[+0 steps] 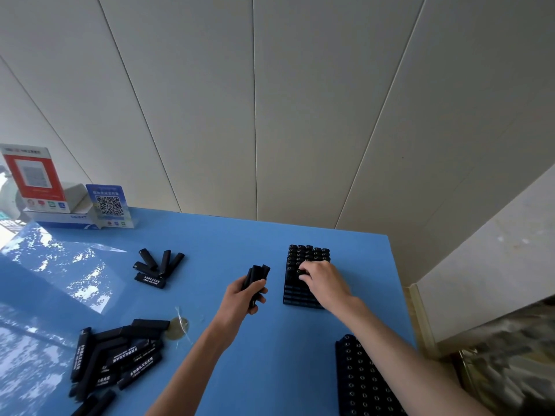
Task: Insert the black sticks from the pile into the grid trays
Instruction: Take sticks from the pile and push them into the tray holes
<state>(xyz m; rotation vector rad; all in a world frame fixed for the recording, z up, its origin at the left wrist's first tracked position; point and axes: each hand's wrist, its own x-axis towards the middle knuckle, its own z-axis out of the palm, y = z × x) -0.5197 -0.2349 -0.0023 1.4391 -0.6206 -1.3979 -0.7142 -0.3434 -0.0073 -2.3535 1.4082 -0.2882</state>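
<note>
Left hand [240, 297], forearm extended toward 1 o'clock, fingers curled around a bundle of black sticks [256, 279]. Right hand [326, 282], forearm toward 11 o'clock, palm down, fingertips bent onto the grid tray [300, 295].

— What's in my left hand [240, 295]?
— A bundle of black sticks [255, 277], gripped upright.
— And my right hand [322, 280]?
— Fingers curled down onto the far grid tray [300, 298] (half filled); a near tray [360, 382] sits full.
</note>
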